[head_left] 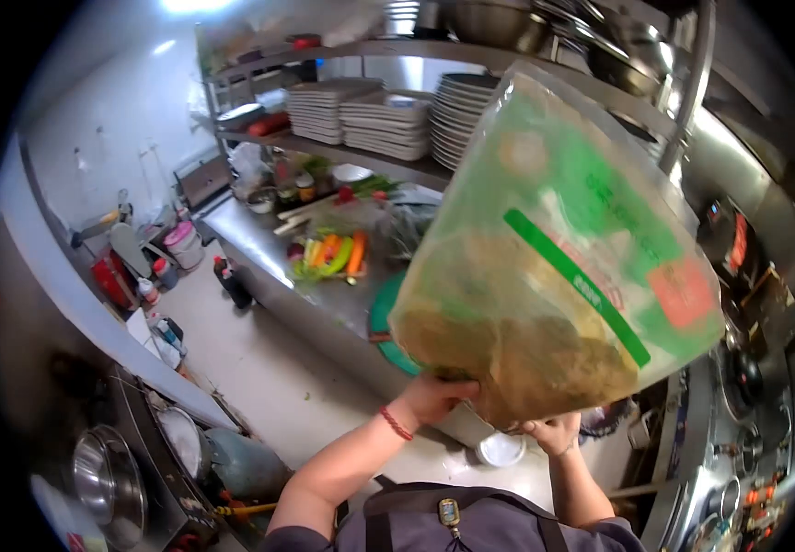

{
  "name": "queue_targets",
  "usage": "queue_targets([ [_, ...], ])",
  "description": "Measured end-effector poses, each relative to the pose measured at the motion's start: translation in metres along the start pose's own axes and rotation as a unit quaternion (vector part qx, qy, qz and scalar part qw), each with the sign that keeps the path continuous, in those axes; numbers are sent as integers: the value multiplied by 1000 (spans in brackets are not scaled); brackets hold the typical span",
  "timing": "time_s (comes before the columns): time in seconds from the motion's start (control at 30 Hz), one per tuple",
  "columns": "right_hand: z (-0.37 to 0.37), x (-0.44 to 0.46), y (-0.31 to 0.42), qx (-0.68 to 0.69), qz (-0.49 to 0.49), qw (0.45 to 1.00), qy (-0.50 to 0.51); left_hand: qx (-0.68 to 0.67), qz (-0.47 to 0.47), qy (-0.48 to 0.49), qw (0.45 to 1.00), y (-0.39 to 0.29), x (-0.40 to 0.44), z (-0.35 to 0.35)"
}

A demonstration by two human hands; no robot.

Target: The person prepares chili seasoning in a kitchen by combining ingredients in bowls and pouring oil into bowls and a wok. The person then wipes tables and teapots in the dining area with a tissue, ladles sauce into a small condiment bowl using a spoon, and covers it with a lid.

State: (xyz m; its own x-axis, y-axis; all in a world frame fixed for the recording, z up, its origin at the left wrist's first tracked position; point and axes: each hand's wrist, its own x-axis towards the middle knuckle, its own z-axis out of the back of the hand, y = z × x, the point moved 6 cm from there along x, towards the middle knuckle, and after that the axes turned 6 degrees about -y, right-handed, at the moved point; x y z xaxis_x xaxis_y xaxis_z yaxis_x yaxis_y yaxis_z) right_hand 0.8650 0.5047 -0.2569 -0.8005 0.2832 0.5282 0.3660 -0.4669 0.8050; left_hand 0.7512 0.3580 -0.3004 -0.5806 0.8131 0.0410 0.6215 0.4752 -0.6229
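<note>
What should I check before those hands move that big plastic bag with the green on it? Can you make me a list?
1. Left hand holding the bag: ok, it grips the lower edge.
2. Right hand holding too: ok, its fingers are at the bottom edge.
3. Brown contents sitting low: ok, they are bunched at the bottom.
4. Bag shut tight: cannot tell, no opening shows clearly.
5. Clear view ahead: not ok, the bag hides part of the counter.
6. Vegetables away from the hands: ok, they lie on the counter.
</note>
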Motion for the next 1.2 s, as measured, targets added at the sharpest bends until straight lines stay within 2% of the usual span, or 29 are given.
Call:
queue_targets([
  [0.03,-19,23,9,47,-5,998,-29,62,-63,-4,996,-35,-1,2],
  [0.07,-41,42,-4,112,-23,993,10,121,-125,-8,985,-68,-3,8],
  [0.13,-95,95,9,300,-15,953,-47,116,-173,-24,978,-119,-5,51],
  [0.2,-142,144,29,395,11,917,-47,108,-220,-41,968,-159,-10,70],
  [0.27,-188,189,46,424,-15,905,12,92,-317,-88,940,-204,-32,68],
  [0.33,-229,238,79,429,35,902,34,118,-326,-105,932,-227,-50,90],
  [0.4,-269,290,101,477,60,877,11,133,-274,-135,943,-245,-60,118],
  [0.47,-303,352,126,529,106,842,20,142,-293,-158,932,-278,-65,141],
  [0.53,-330,412,139,533,111,839,19,174,-297,-191,919,-309,-67,173],
  [0.67,-369,522,172,512,189,838,-13,156,-286,-237,915,-368,-60,262],
  [0.87,-439,655,189,475,156,862,-83,149,-295,-342,880,-430,-105,387],
  [0.93,-463,670,190,441,51,881,-163,86,-299,-393,865,-437,-135,431],
  [1.0,-476,717,184,428,83,889,-139,64,-277,-446,849,-437,-165,491],
  [1.07,-494,758,172,441,54,892,-86,24,-244,-505,828,-427,-194,565],
  [1.2,-501,791,166,387,27,911,-136,-33,-221,-523,822,-455,-214,636],
])
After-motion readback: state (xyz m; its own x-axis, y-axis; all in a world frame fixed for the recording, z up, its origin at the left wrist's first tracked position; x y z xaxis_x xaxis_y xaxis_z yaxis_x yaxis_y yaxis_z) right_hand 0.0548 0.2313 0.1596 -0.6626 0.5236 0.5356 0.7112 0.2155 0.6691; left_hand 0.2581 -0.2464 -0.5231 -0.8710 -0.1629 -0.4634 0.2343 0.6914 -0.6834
